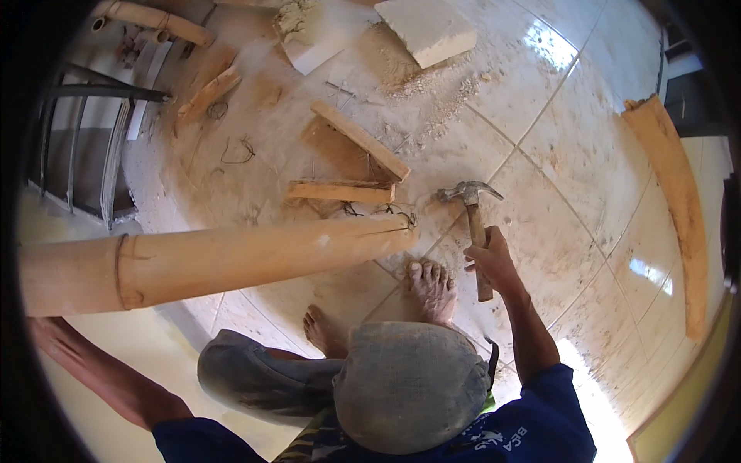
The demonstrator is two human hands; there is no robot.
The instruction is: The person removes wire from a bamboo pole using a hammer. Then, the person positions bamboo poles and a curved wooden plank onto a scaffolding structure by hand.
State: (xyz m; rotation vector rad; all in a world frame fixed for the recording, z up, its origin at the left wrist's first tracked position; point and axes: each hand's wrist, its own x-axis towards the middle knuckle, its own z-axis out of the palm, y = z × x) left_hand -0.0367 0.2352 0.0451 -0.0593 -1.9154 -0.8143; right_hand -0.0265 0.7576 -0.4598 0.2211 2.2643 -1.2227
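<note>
My right hand (494,262) is closed round the wooden handle of a claw hammer (472,208), its metal head pointing away from me above the tiles. A thick bamboo pole (247,262) comes in from the left, its near part large in view. Its far end, tied with dark wire (405,220), is close to my bare feet (432,289). At the left edge my left hand (46,332) holds the pole from below, its fingers hidden behind it. Just beyond the pole's end lie two wooden pieces (363,143) that meet at an angle.
Dusty floor tiles (556,177) spread around me. A pale slab (428,31) and rubble lie at the top. Loose wire (238,150) and more bamboo (166,21) are at the upper left, near a dark metal frame (73,147). A long curved wooden piece (679,208) lies on the right.
</note>
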